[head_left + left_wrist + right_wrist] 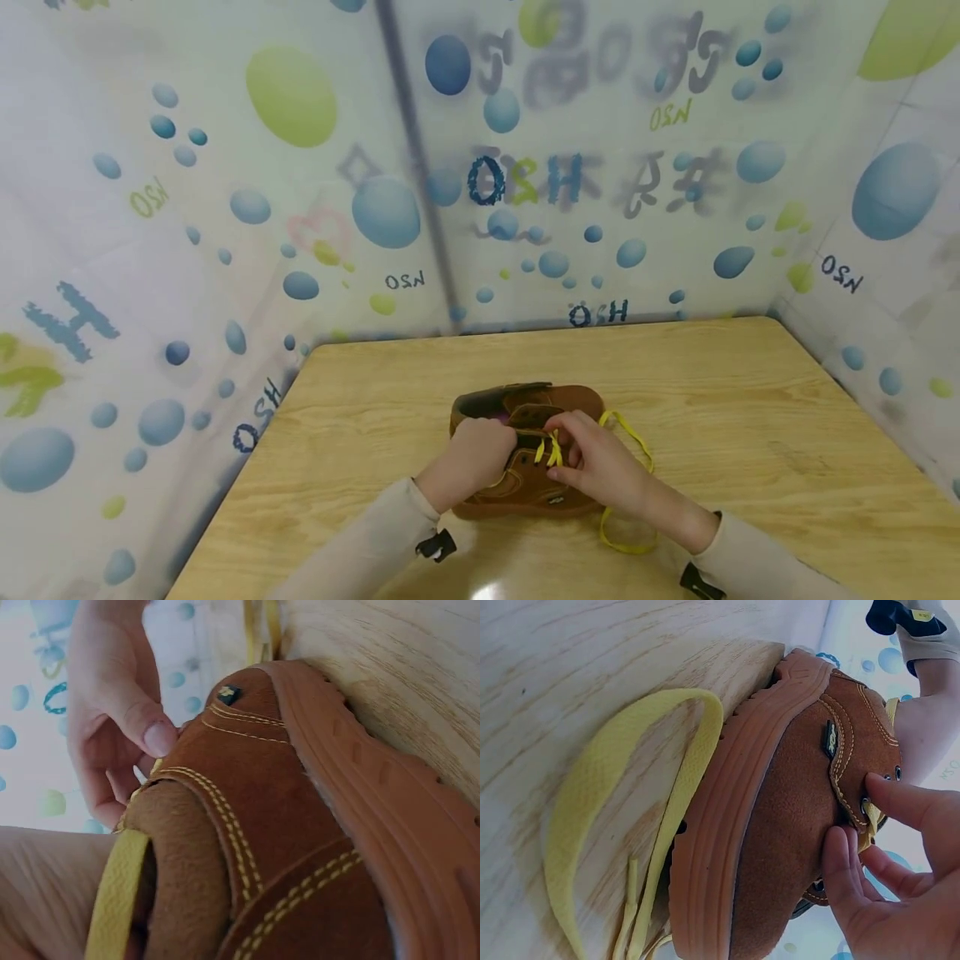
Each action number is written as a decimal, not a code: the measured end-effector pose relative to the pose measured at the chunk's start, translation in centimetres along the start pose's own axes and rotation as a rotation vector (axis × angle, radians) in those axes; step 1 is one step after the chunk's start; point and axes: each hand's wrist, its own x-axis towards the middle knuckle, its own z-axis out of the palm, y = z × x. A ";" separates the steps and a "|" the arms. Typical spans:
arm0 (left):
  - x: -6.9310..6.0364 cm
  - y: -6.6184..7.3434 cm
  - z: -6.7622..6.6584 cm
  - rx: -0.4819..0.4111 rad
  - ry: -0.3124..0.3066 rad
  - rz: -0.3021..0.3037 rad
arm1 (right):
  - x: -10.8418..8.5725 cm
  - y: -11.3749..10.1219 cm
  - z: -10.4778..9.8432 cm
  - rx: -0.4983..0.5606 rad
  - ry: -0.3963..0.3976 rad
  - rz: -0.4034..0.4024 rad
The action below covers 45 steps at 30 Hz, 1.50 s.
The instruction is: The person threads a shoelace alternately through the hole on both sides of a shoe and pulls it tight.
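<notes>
A brown suede shoe (525, 492) with a thick tan sole (712, 847) rests on the table, its toe to the right in the head view. Yellow shoelace (555, 452) crosses the eyelets. My right hand (603, 467) is at the lacing, pinching the lace, with fingertips touching the suede beside the eyelets. At the shoe's opening is my left hand (480, 454), bent at the knuckles; its fingertips are hidden inside, so their hold does not show. A yellow lace loop (116, 900) stands beside the left wrist in the left wrist view.
A long loose loop of yellow lace (585, 802) lies on the wooden table (360, 400) beyond the toe. White fabric walls (187, 250) printed with blue and green dots rise around the table's back and sides.
</notes>
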 end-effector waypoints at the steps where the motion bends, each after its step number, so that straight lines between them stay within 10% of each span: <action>1: 0.1 0.1 0.2 0.015 0.002 -0.002 | 0.0 0.0 0.0 0.001 -0.001 0.000; 8: -0.1 0.1 0.3 0.053 0.009 -0.011 | 0.0 -0.1 0.0 -0.003 0.003 0.004; 13: -1.2 -0.5 -1.1 -0.073 -0.040 -0.019 | -0.1 -0.3 0.0 0.011 -0.014 0.019; 16: -1.9 -1.5 -2.4 -0.150 0.062 -0.002 | -0.1 -0.3 0.0 0.007 -0.012 0.026; 20: -2.1 -3.3 -3.6 -0.367 0.225 0.032 | 0.0 -0.2 -0.1 0.002 -0.005 0.023; 25: -1.9 -4.3 -4.3 -0.747 0.283 0.037 | 0.1 0.0 0.0 0.007 -0.014 0.002; 30: -1.5 -3.8 -4.8 -0.907 0.333 0.093 | 0.4 -0.5 -0.5 0.002 0.046 -0.033; 39: -0.6 -3.1 -5.2 -1.014 0.366 0.229 | 2.0 -2.3 -2.4 0.558 -0.037 -0.065; 45: -0.7 -4.0 -4.8 -0.928 0.289 0.198 | 1.8 -2.1 -2.9 0.647 0.015 0.084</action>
